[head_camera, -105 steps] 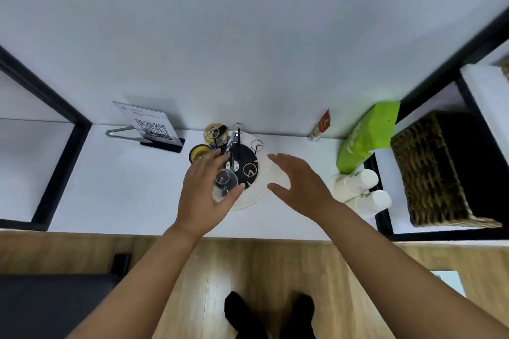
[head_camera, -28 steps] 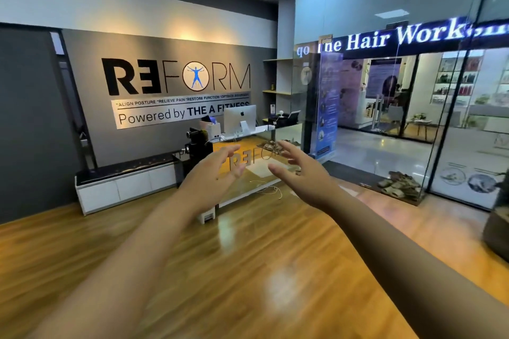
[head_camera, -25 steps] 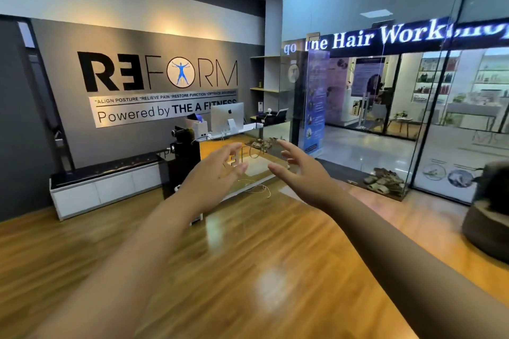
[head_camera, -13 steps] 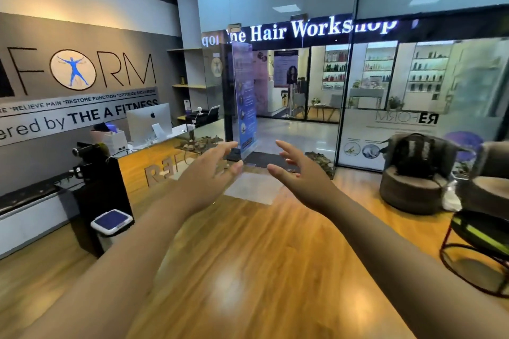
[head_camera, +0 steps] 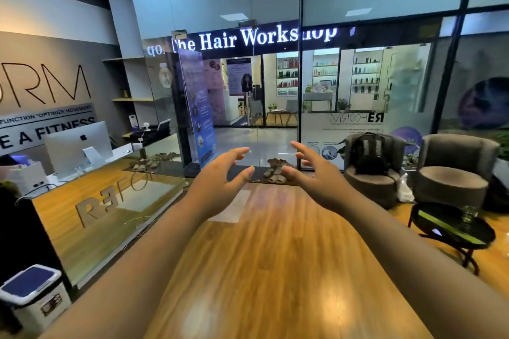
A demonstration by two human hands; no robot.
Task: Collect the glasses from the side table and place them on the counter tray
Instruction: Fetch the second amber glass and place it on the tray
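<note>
1. Two hands are raised before you, left hand (head_camera: 220,181) and right hand (head_camera: 314,179), fingers loosely spread and holding nothing.
2. One glass (head_camera: 468,213) stands upright on the round side table (head_camera: 451,231), low to your right.
3. Your right hand is nearer.

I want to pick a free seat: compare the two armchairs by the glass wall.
The left armchair has a dark backpack standing on its seat; the right armchair has its seat bare. The left one sits farther from the round side table, the right one just behind it. Both are rounded, grey-brown tub chairs facing into the room.
</note>
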